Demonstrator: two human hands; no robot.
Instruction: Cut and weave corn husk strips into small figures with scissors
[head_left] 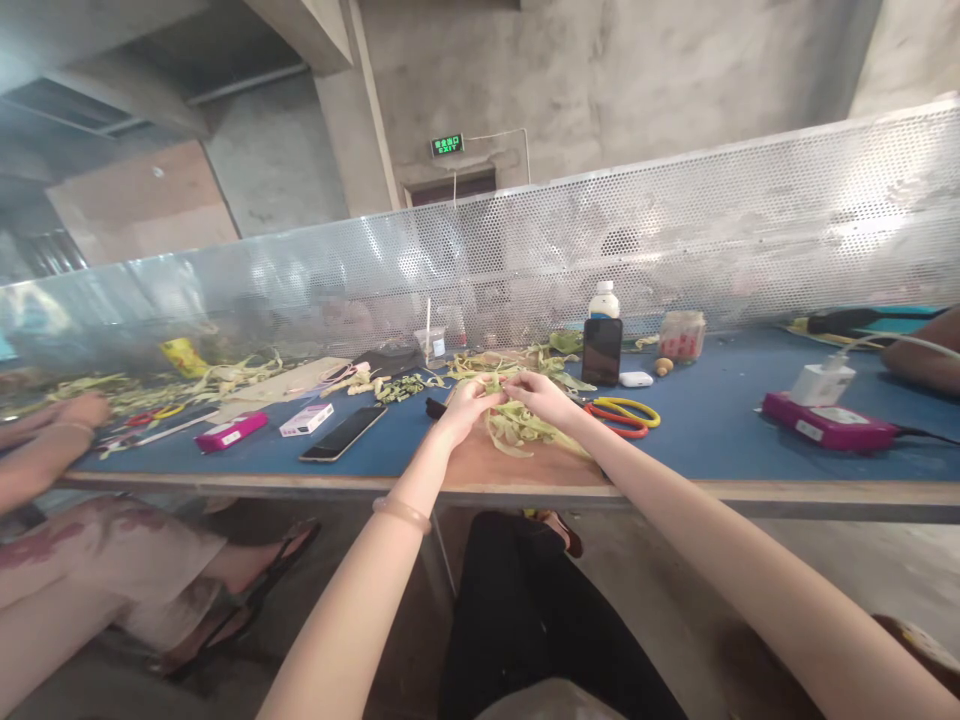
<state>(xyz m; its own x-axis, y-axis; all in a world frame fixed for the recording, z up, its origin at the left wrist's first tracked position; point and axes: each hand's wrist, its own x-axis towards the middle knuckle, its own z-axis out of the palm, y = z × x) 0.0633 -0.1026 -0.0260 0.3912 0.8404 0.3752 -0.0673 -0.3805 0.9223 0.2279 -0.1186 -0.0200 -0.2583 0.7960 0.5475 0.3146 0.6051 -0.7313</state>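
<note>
Over the front of the table, my left hand [466,408] and my right hand [541,396] meet with bent fingers. Between their fingertips is a small pale green plant piece [493,384], partly hidden, whose kind I cannot make out. Pale green leafy strips [517,428] lie loose just below and beside my right hand, on a brown board [487,468]. Behind my hands spreads a heap of similar yellow-green strips [525,360]. Scissors with yellow and red-orange handles [626,414] rest to the right, partly behind my right forearm.
A phone [602,352] stands against a white-capped bottle [604,300]; a jar [682,337] is farther right. Leftward lie another phone [345,434], a small white box [307,420] and a magenta box [231,431]. Another person's hands [79,412] are at far left. A perforated metal screen [525,240] runs behind.
</note>
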